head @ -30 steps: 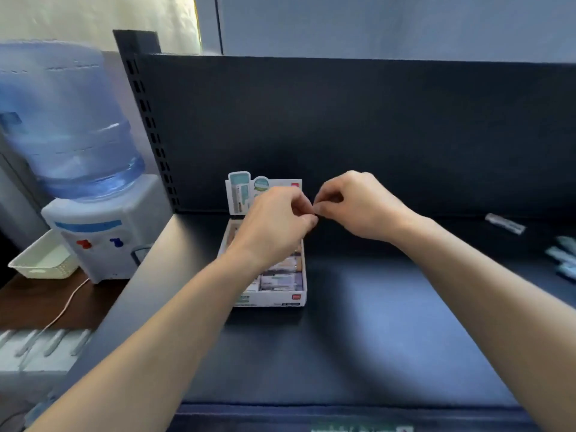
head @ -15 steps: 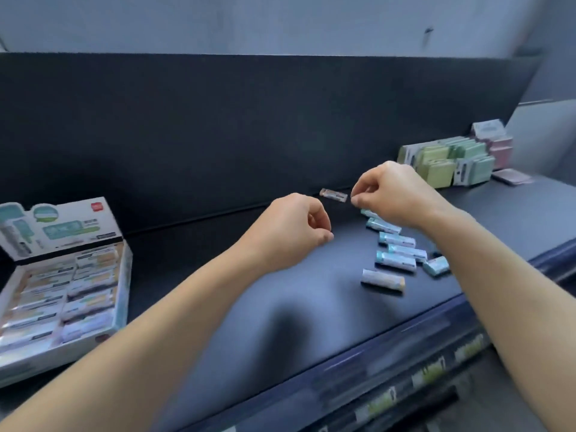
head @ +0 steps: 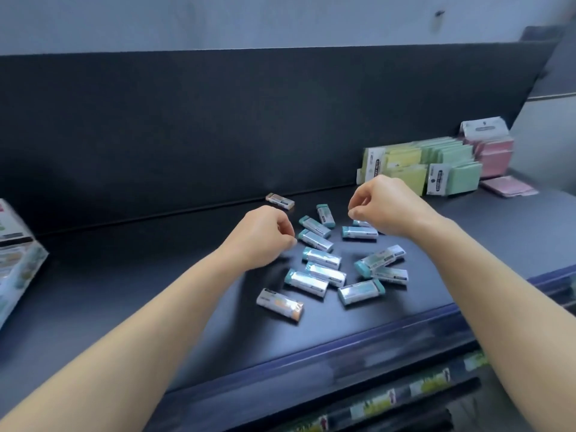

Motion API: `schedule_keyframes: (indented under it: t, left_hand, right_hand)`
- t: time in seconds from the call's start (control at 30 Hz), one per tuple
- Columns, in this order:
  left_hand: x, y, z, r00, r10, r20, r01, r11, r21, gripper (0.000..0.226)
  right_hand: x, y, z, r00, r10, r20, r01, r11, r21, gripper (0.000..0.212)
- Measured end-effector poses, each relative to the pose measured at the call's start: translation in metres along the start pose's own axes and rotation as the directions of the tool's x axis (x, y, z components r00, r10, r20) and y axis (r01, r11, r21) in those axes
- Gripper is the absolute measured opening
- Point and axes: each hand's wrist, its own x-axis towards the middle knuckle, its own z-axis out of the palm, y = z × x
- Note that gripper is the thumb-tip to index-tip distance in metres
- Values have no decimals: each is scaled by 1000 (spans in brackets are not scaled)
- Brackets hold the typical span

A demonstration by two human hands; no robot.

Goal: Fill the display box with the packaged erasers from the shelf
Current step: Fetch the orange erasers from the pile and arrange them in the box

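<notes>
Several packaged erasers (head: 321, 257) in shiny wrap with teal ends lie scattered on the dark shelf (head: 124, 291). One orange-ended eraser (head: 280, 305) lies nearest me and another (head: 280, 201) rests by the back panel. My left hand (head: 261, 236) hovers just left of the pile, fingers curled with nothing in them. My right hand (head: 386, 210) hovers over the pile's far right side, fingers curled, also holding nothing. The display box (head: 15, 260) with erasers inside is cut off at the left edge.
Packs of yellow, green and pink sticky notes (head: 436, 169) stand at the back right of the shelf. The black back panel (head: 218, 120) rises behind. The shelf's blue front edge (head: 343, 353) carries price labels below.
My view has swung right, from the display box to the eraser pile. Both hands have moved from over the box to over the loose erasers and come apart.
</notes>
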Motion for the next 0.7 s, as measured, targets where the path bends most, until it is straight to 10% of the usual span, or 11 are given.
schedule_keyframes:
  t: [0.7]
  left_hand:
    - [94, -20, 20, 996, -79, -50, 85, 988, 127, 31]
  right_hand:
    - [18, 23, -5, 982, 191, 4, -190, 977, -99, 13]
